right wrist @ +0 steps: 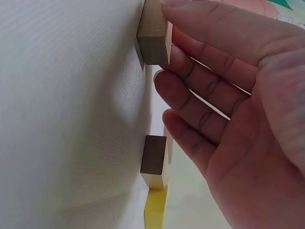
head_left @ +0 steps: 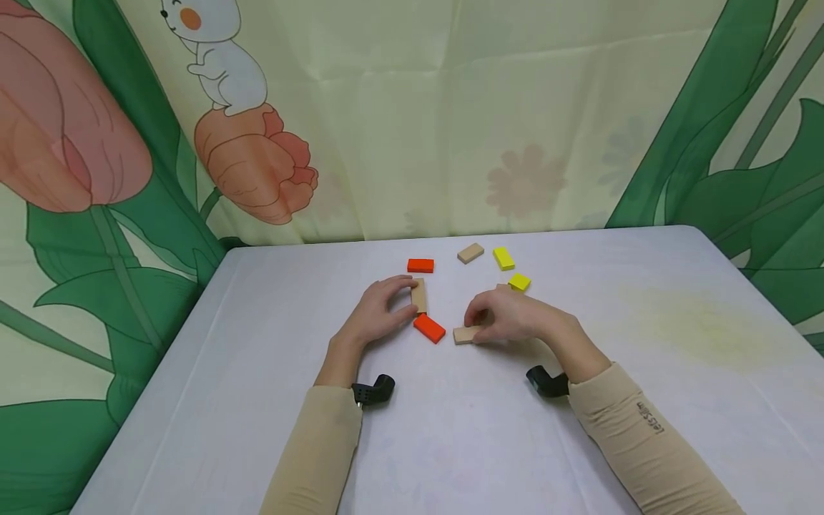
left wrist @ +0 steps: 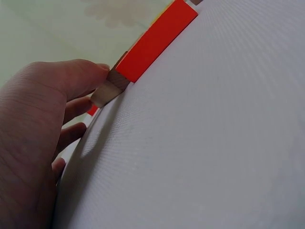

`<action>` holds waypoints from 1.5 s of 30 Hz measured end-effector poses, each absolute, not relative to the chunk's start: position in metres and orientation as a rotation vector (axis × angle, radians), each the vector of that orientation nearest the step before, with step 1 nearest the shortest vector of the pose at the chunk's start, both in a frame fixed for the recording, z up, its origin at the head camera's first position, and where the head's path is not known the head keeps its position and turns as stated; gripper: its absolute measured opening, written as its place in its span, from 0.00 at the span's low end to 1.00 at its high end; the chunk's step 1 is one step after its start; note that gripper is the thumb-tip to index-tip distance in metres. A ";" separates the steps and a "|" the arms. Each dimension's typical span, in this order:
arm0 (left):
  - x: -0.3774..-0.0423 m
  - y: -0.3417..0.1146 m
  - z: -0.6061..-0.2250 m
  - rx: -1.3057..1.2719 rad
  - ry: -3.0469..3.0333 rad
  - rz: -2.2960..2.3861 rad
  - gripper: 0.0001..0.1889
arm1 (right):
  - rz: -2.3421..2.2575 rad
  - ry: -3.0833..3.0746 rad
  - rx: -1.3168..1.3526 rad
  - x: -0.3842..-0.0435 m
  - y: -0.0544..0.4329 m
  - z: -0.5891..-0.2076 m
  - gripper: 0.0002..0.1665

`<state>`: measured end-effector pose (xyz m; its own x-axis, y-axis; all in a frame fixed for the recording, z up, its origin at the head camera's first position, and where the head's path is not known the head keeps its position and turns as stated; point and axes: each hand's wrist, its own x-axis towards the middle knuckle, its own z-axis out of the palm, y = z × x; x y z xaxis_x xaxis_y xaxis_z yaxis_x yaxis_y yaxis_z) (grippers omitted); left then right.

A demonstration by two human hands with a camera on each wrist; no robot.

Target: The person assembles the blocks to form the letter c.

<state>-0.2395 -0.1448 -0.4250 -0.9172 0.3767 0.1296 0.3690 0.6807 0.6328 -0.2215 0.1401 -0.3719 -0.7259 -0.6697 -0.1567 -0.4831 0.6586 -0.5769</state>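
My left hand [head_left: 375, 312] pinches a plain wooden block [head_left: 420, 297] between thumb and forefinger, while its other fingers stay spread apart in the left wrist view. A red block [head_left: 429, 328] lies at the near end of that wooden block. On the right, my right hand [head_left: 518, 315] grips another plain wooden block [head_left: 465, 335] with thumb and forefinger; the right wrist view shows this wooden block [right wrist: 155, 43] on the white cloth, the remaining fingers loosely bent below it. Partly hidden behind the right hand is a third wooden block [head_left: 503, 287], touching a yellow block [head_left: 519, 282].
Farther back on the white-covered table [head_left: 193, 429] lie a red block [head_left: 420, 265], a wooden block [head_left: 471, 253] and a yellow block [head_left: 503, 258]. The blocks form a loose ring. A patterned curtain [head_left: 412, 143] hangs behind the table's far edge.
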 end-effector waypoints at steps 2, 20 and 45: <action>-0.240 -0.144 -0.424 0.644 2.867 1.074 0.25 | -0.732 2.519 -0.915 -0.221 0.140 -0.371 0.08; -0.240 -0.144 -0.423 0.658 2.863 1.065 0.25 | -0.714 2.490 -0.875 -0.218 0.137 -0.371 0.08; -0.239 -0.143 -0.421 0.652 2.868 1.074 0.25 | -0.740 2.448 -0.856 -0.215 0.128 -0.370 0.09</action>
